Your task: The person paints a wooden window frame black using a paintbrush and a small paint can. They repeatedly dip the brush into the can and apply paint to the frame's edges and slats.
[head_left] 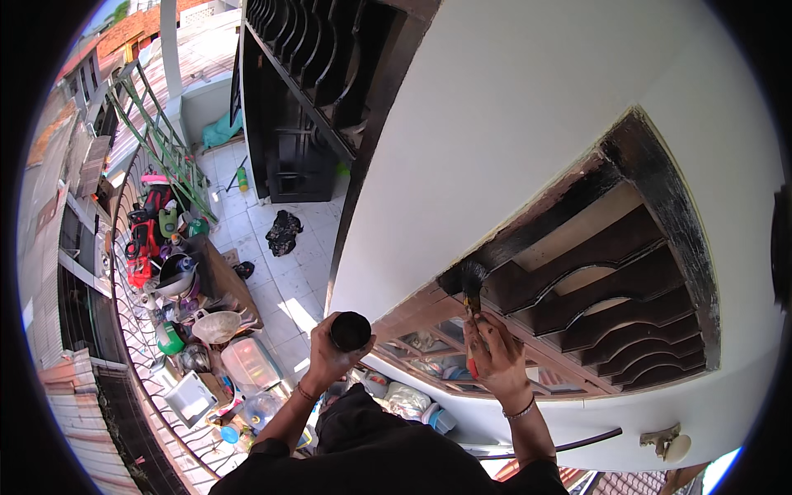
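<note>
My right hand [493, 351] is closed round the handle of a paintbrush [472, 289]. The dark bristles touch the lower left corner of a wooden window frame [561, 206] with wavy dark slats [610, 289]. Much of the upper frame is black, while the wood [412, 309] left of and below the brush is brown. In my left hand [330, 351] is a cup [350, 332], held below and left of the brush; its inside looks black. Its contents cannot be made out beyond that dark colour.
A white wall [511, 107] surrounds the frame. Below to the left, a tiled balcony floor [280, 280] holds a black plastic bag [285, 233], a clear plastic box [250, 363] and heaped household items along a curved railing [124, 330]. A green metal ladder [161, 136] leans there. A dark door [301, 157] stands beyond.
</note>
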### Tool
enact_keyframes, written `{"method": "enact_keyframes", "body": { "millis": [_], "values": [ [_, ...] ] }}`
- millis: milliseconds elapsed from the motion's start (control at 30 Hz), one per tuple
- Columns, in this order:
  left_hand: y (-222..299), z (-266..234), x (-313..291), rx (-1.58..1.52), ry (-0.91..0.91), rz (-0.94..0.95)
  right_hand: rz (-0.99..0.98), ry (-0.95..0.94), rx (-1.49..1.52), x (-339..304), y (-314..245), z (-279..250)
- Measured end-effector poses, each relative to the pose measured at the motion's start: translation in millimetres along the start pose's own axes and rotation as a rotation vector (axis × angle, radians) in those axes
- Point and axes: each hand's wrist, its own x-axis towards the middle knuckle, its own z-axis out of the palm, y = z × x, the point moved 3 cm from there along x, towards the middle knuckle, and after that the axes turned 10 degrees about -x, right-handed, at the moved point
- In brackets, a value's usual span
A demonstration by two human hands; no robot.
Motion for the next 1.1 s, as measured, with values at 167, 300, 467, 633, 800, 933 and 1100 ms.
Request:
{"method": "enact_keyframes", "body": {
  "millis": [167, 300, 467, 633, 800, 933, 1100],
  "values": [
    [4.1, -0.6, -0.3, -0.002, -0.001, -0.02, 0.231, 0.2, 0.148, 33.4, 30.6, -27.8],
    [-2.0, 5.7, -1.3, -0.004, -0.045, -0.018, 0.332, 0.458, -0.129, 57.3, 44.4, -59.7],
    [0.9, 10.4, -0.9, 0.032, -0.043, 0.005, 0.414, 0.797, -0.147, 38.1, 45.7, -58.7],
    [-0.2, 13.6, -4.2, 0.005, -0.059, -0.024, 0.392, 0.863, -0.319, 65.2, 48.2, -59.5],
    [3.9, 18.0, -0.2, -0.014, -0.061, -0.002, 0.324, 0.748, -0.414, 84.8, 49.0, -50.4],
    [6.2, 16.0, -0.3, 0.032, -0.054, 0.028, 0.332, 0.675, -0.28, 80.3, 32.1, -34.7],
    [2.8, 15.0, -1.9, 0.009, -0.042, 0.013, 0.388, 0.505, -0.188, 54.6, 5.3, -27.2]
  ]
}}
